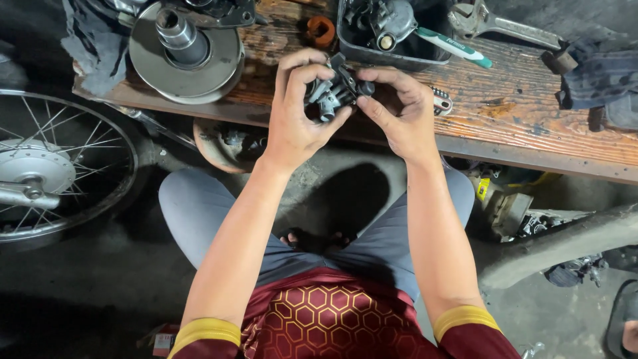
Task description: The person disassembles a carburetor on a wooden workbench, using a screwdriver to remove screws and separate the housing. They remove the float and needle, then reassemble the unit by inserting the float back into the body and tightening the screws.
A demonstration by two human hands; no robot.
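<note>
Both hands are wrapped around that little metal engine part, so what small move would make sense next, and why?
Probably a slight turn of the small metal part: the left hand cradles it while the right hand pinches its dark end, above the wooden bench.

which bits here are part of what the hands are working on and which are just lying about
In hand:
small metal engine part
left hand
right hand

Lying about:
pulley disc
black tray
adjustable wrench
green-handled tool
spoked wheel

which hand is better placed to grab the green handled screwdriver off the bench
Probably the right hand: it sits nearer the screwdriver, which lies up to its right. The left hand cradles the small metal part.
</note>
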